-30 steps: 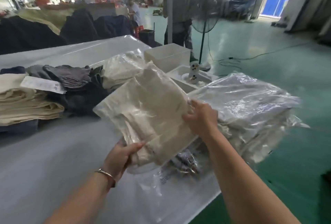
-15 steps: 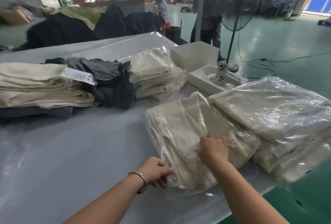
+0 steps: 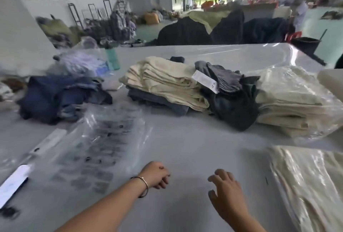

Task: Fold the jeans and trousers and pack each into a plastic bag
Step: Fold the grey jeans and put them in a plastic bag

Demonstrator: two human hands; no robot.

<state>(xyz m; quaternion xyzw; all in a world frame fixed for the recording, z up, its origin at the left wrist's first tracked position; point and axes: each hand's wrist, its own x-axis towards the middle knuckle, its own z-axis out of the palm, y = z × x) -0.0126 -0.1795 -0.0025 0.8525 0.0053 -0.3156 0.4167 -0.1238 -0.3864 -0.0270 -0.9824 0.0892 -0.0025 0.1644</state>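
Bagged pair set down, both hands free

My left hand point(image 3: 156, 174) loosely curled, right hand point(image 3: 225, 189) spread, both now empty; bagged trousers point(image 3: 308, 181) just right of my fingers; empty bags point(image 3: 104, 144), blurred, probably next

Bare grey desk point(image 3: 185, 144) lies open ahead of the hands. Obstacles: stack of printed clear plastic bags point(image 3: 100, 144) left, folded cream trousers pile point(image 3: 167, 83) ahead, bagged cream trousers point(image 3: 311, 185) right.

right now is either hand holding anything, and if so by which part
Nothing is held. The left hand hangs loosely curled and the right hand is spread open, both over the bare grey table, clear of the bagged cream trousers.
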